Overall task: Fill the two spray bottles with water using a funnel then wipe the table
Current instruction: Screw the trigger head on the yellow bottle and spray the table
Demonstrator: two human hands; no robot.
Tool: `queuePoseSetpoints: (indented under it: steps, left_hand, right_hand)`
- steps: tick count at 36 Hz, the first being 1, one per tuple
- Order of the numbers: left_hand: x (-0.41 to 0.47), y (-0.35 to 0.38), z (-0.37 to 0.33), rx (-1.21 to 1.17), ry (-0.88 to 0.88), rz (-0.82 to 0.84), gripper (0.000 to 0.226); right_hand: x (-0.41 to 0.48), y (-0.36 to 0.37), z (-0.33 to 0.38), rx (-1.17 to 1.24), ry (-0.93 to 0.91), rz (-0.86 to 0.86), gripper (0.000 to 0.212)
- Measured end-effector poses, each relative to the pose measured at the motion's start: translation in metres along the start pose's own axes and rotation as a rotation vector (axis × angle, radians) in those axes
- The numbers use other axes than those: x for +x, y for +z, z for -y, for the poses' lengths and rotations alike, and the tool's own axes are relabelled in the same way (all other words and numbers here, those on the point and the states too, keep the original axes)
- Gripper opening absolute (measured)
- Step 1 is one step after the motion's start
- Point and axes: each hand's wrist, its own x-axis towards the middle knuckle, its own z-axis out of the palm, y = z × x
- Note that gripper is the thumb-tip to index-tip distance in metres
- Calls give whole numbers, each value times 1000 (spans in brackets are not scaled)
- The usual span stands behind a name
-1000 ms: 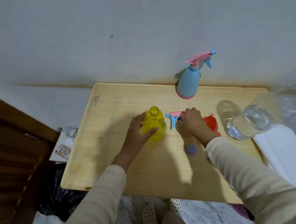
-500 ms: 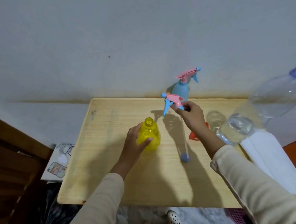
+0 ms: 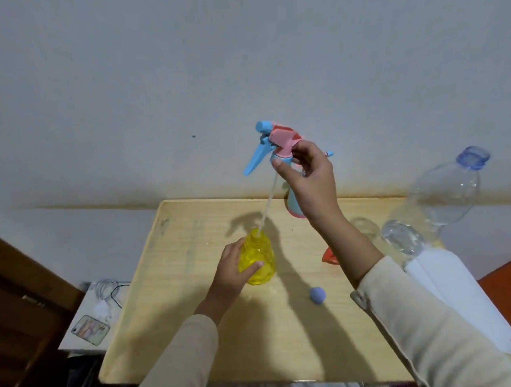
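Observation:
A yellow spray bottle [image 3: 257,260] stands open-necked on the wooden table [image 3: 175,276], and my left hand [image 3: 233,271] grips its side. My right hand [image 3: 309,172] pinches a pink and blue spray head [image 3: 275,142] high above the table. Its thin dip tube [image 3: 266,206] slants down, with the lower end in the yellow bottle's neck. A blue spray bottle [image 3: 294,204] stands at the back edge, mostly hidden behind my right wrist. A red funnel [image 3: 328,256] peeks out beside my right forearm.
A large clear water bottle [image 3: 437,200] with a blue neck lies at the right on white cloth [image 3: 451,289]. A small blue cap [image 3: 317,295] sits on the table in front. Left of the table, a phone [image 3: 90,328] and cables lie on a white box.
My right hand has lifted the spray head from the tabletop to well above the table, and the tube's end now sits in the yellow bottle's neck. My left hand stays on the bottle.

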Motion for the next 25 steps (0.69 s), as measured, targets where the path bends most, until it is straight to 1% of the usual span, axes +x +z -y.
queuePoseSetpoints:
  steps: [3,7,10,13,15,18,21,25]
  left_hand:
    - [0,1,0,-8,5,-7,69]
    - [0,3,1,-14,11,-35,65]
    - [1,6,3,-6,26,-78,71]
    - [-1,9,1,-6,29,-107,72]
    - [-1,10,-1,-3,43,-119,65]
    - [-1,12,2,45,119,-152,54]
    - [0,17,11,65,61,-163,65]
    - [2,30,31,73,-15,-126,100]
  right_hand:
    - [-6,5,-1,3,-17,56,23]
    - [-16,10,-19,10,27,109,25]
    - [-28,12,-48,-17,104,172,26]
    - [-43,13,-76,-41,185,227,25]
    - [-51,14,-91,-62,213,242,26]
    - [-60,15,-106,-124,208,238,30]
    - [-65,16,-112,-123,228,243,30]
    - [-65,15,-115,-93,248,241,30]
